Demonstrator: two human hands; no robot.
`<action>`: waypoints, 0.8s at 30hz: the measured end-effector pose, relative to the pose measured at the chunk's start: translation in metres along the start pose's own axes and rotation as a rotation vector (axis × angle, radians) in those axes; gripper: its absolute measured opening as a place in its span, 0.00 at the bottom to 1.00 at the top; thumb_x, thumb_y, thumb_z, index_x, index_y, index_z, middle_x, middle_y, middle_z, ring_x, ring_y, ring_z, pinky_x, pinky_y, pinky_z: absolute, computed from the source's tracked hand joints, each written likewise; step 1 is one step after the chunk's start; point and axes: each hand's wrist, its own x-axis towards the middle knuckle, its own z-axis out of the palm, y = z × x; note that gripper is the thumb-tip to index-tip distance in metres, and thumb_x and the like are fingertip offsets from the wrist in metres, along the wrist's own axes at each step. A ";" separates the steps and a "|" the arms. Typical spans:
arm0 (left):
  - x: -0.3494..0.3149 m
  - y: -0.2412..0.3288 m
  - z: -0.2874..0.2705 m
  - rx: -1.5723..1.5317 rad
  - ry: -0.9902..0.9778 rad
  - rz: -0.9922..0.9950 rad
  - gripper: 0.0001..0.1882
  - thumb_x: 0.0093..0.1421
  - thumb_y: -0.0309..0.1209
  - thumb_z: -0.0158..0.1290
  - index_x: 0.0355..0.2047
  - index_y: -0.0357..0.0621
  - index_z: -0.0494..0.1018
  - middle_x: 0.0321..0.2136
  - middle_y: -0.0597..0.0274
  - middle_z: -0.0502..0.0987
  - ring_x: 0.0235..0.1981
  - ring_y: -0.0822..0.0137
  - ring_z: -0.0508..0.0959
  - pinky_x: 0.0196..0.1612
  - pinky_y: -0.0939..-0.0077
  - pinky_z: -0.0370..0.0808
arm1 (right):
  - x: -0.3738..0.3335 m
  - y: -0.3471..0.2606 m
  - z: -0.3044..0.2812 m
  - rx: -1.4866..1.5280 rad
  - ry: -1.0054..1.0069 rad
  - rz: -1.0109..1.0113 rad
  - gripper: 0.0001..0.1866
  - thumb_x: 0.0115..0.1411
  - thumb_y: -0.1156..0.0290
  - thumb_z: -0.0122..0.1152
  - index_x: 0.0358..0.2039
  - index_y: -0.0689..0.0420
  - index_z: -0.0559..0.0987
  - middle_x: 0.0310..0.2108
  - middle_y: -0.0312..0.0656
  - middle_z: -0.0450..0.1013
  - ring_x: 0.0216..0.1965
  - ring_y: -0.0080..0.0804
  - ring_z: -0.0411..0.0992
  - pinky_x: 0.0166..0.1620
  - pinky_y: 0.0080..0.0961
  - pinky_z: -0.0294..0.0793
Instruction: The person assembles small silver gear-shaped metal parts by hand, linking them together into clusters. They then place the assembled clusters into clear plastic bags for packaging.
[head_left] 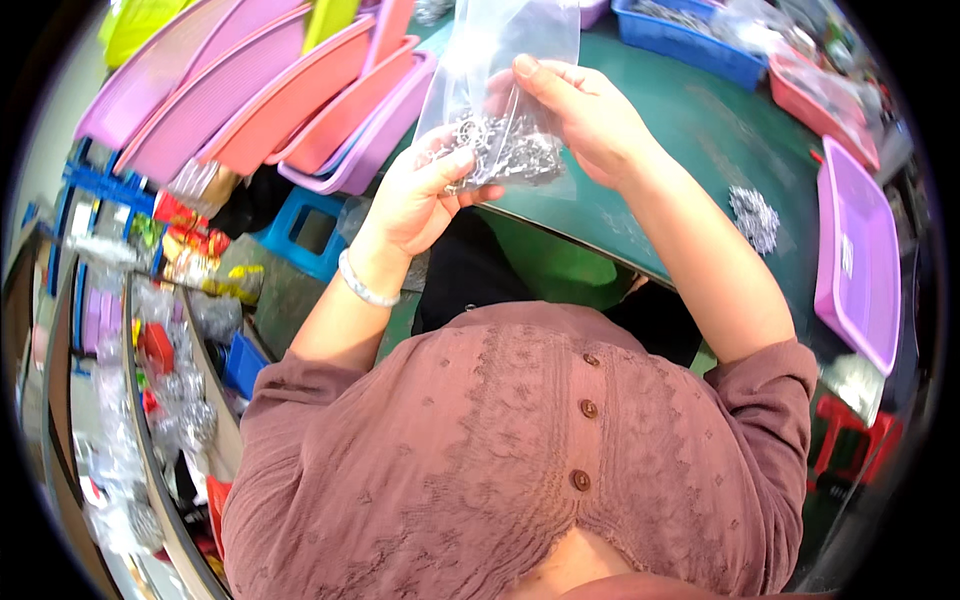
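A clear plastic bag [470,75] hangs upright between my hands, over the near edge of the green table. Small dark metal parts [520,150], some ring-shaped, lie heaped in its bottom. My left hand [420,190] grips the bag's lower left side, thumb in front and fingers beneath the parts. Higher up, my right hand [585,115] pinches the bag's right side between thumb and fingers. The parts are too small to name exactly. To the right of my right forearm, a small pile of silvery metal pieces [754,218] rests on the table.
Stacked pink and purple baskets [270,90] stand at the far left, above a blue stool [305,235]. A blue bin [690,40], a pink bin [825,105] and a purple tray [855,260] line the table's far and right sides. Shelves with bagged goods [165,380] are on the left.
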 end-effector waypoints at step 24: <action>-0.272 0.034 -0.128 -0.126 0.780 0.774 0.23 0.54 0.19 0.48 0.51 0.38 0.59 0.44 0.56 0.70 0.45 0.63 0.71 0.48 0.67 0.70 | 0.060 0.121 0.300 0.012 -0.732 0.306 0.13 0.55 0.71 0.56 0.40 0.61 0.72 0.25 0.37 0.72 0.23 0.19 0.69 0.28 0.15 0.68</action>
